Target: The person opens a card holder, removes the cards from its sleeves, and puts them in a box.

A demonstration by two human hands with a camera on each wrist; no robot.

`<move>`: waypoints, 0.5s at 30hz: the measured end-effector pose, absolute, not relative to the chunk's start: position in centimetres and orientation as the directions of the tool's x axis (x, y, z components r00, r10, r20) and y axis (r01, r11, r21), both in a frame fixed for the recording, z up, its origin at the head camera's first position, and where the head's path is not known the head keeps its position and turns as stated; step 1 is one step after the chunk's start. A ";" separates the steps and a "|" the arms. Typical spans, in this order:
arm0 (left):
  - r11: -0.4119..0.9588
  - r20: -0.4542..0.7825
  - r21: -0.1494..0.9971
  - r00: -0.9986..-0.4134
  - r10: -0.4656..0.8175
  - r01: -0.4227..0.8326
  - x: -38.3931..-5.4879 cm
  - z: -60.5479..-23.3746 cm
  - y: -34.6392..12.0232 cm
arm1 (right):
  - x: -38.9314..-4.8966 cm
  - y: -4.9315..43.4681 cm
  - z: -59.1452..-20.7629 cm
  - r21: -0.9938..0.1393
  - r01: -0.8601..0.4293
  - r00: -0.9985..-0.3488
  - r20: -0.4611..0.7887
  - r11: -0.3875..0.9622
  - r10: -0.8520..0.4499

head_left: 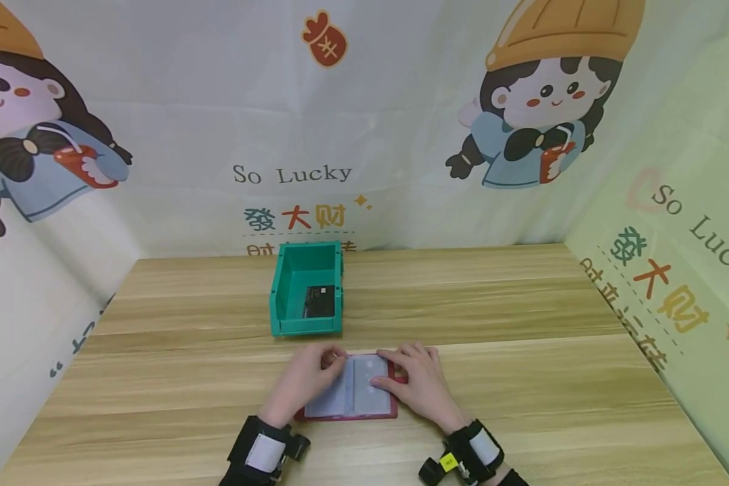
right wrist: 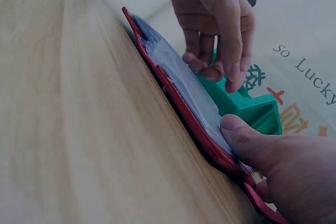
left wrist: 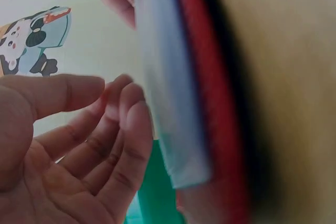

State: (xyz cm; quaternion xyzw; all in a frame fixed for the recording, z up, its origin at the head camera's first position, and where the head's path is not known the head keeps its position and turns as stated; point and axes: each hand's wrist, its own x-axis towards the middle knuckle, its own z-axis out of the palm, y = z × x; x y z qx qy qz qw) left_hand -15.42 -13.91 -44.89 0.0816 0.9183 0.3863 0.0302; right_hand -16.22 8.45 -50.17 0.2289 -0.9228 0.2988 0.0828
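A small card holder with a red cover and clear plastic sleeves lies spread on the wooden table. My right hand holds its right side, the thumb pressing on the sleeves while the other fingers are at the edge. Over the upper left part of the holder is my left hand, its fingers loosely bent and the thumb close to the fingertips. In the left wrist view no object shows between those fingers, which are beside the clear sleeves.
Behind the holder stands a green plastic bin with a black card lying inside. A printed cloth backdrop rises at the table's far edge and along both sides.
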 end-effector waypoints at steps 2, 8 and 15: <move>0.678 -0.013 0.726 -0.983 0.182 0.115 -15.2 -45.2 -13.9 | -16.2 8.4 -50.2 -0.520 -0.470 -0.883 0.290 0.713 -0.370; 0.651 -0.016 0.752 -0.984 0.175 0.103 -15.0 -45.7 -14.0 | -16.3 8.2 -50.2 -0.542 -0.451 -0.893 0.288 0.709 -0.347; 0.618 -0.046 0.782 -0.982 0.184 0.079 -15.0 -46.3 -14.3 | -16.4 8.0 -50.2 -0.551 -0.427 -0.904 0.276 0.717 -0.327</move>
